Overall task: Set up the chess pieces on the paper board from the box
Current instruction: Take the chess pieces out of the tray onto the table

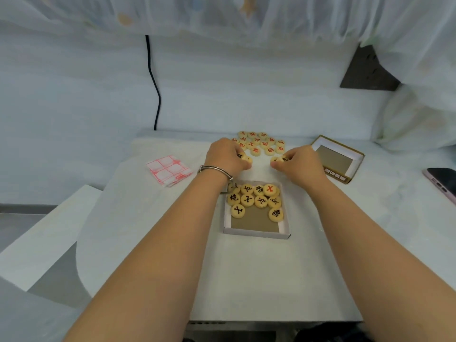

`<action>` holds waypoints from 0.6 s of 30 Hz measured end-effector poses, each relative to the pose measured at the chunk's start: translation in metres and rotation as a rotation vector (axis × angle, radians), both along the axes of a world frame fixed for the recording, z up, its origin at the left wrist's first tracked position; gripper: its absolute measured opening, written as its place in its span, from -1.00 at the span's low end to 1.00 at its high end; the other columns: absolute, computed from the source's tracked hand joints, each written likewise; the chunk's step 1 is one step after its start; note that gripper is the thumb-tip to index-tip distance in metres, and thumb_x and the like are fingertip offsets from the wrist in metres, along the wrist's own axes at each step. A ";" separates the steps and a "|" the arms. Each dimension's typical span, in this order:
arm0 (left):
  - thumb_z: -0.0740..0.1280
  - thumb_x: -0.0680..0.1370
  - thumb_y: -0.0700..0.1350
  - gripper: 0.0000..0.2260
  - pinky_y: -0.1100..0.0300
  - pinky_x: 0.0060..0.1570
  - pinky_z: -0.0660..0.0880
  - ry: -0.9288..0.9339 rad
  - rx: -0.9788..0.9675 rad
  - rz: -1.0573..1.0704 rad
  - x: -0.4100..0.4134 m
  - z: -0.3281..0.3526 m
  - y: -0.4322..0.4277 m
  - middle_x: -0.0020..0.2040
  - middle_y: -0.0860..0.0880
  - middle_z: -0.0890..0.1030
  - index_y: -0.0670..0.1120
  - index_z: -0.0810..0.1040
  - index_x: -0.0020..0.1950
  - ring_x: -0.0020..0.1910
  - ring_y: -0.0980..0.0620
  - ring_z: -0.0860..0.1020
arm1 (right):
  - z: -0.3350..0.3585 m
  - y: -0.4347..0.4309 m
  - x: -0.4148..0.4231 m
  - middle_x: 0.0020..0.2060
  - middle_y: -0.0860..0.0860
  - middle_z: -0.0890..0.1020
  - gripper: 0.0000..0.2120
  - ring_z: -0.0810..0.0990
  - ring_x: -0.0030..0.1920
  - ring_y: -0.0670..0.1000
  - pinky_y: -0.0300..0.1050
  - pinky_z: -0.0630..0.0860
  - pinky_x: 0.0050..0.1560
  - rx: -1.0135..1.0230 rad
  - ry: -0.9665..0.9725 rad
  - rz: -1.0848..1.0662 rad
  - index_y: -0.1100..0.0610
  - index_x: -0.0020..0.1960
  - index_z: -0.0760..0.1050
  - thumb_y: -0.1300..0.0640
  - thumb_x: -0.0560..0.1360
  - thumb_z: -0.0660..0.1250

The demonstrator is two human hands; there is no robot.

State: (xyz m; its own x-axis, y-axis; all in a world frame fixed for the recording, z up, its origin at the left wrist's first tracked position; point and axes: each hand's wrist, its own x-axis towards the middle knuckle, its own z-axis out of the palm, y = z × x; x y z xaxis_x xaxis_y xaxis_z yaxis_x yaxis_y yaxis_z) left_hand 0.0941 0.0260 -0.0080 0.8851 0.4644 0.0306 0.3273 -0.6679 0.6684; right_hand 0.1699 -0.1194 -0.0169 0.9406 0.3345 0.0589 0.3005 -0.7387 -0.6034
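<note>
An open white box (283, 230) lies on the table and holds several round wooden chess pieces (254, 199), most with black characters and one with a red mark. Beyond it a cluster of red-marked pieces (261, 143) lies on the table top. My left hand (225, 155), with a metal bangle on the wrist, holds pieces with black marks at its fingertips just short of that cluster. My right hand (299, 161) pinches a couple of pieces by its fingertips. The folded paper board (169, 170), white with red lines, lies to the left.
The box lid (338, 157) lies upside down at the right. A phone in a pink case (441, 181) sits at the far right edge. A black cable (154, 82) hangs down the wall behind. A light cloth covers the table top.
</note>
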 end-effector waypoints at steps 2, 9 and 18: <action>0.46 0.40 -0.12 -0.78 0.20 -0.01 0.47 0.061 0.067 0.018 0.014 -0.003 0.004 0.01 -0.05 0.62 -0.15 0.64 0.02 0.02 -0.01 0.56 | -0.006 0.007 0.008 -0.54 -0.01 0.21 -0.53 0.17 -0.49 -0.03 -0.18 0.09 -0.49 -0.100 -0.008 -0.015 0.10 -0.48 0.15 0.12 0.39 0.41; 0.40 0.44 -0.18 -0.84 0.18 -0.08 0.47 0.045 0.176 0.049 0.046 -0.020 0.010 0.01 -0.11 0.65 -0.17 0.64 -0.02 0.03 -0.08 0.58 | -0.018 0.033 0.032 -0.53 -0.01 0.27 -0.54 0.22 -0.49 -0.04 -0.15 0.12 -0.48 -0.077 -0.112 0.080 0.12 -0.46 0.21 0.08 0.40 0.45; 0.44 0.42 -0.11 -0.82 0.21 -0.12 0.44 0.156 0.266 0.041 0.042 -0.014 0.037 -0.06 -0.07 0.62 -0.14 0.63 -0.02 -0.03 -0.05 0.58 | -0.008 0.018 0.051 -0.50 0.03 0.38 -0.61 0.35 -0.45 -0.01 -0.17 0.24 -0.46 -0.274 0.018 0.047 0.16 -0.42 0.27 0.11 0.39 0.45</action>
